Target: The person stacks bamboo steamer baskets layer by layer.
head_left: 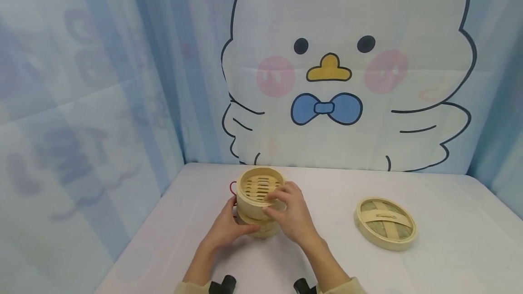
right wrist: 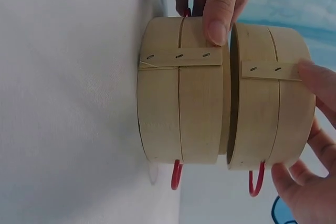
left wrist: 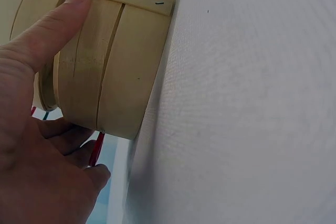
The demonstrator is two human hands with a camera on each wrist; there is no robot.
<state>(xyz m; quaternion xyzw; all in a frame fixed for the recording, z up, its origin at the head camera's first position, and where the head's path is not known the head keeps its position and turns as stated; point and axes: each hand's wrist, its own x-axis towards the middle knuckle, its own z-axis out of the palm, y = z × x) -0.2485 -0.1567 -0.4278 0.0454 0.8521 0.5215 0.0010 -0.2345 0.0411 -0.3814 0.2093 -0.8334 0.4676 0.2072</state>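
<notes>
Two round bamboo steamer baskets stand one over the other, left of the table's middle. My left hand (head_left: 229,226) grips the lower basket (head_left: 266,230) from the left, thumb across its front near the stapled strip. With thumb and fingers, my right hand (head_left: 295,214) holds the upper basket (head_left: 248,207) at its right side, by the rim. The right wrist view shows a narrow dark gap between the upper basket (right wrist: 257,124) and the lower basket (right wrist: 181,114). Slats line the upper basket's inside. A red loop (right wrist: 256,182) sticks out of its side.
A woven bamboo lid (head_left: 386,223) with a small handle lies on the white table (head_left: 327,257), right of the baskets. Behind the table hangs a curtain (head_left: 327,139) printed with a cartoon bird.
</notes>
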